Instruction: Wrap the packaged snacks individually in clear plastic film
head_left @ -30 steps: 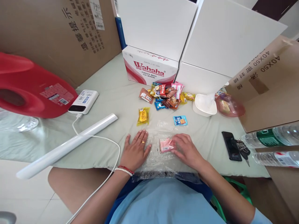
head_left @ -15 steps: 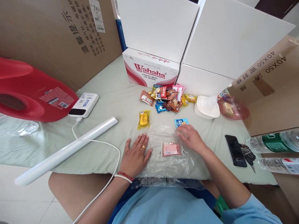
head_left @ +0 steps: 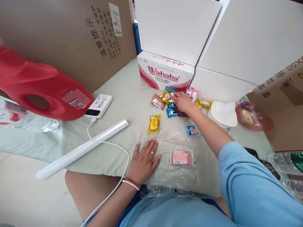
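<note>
Right hand (head_left: 183, 101) is bending its fingertips down among a pile of wrapped snacks (head_left: 172, 112) before the Wahaha carton (head_left: 165, 75); cannot tell whether they are pinching a wrapper. Left hand (head_left: 143, 162) is lying palm down, fingers slightly spread, thumb apart, beside a pink packet (head_left: 181, 158), which is resting flat on clear plastic film (head_left: 170, 176), below a blue packet (head_left: 193, 130).

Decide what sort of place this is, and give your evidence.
Probably a room in a home or dormitory, though not certainly: a cloth-covered table holds wrapped snacks and a power bank.
</note>
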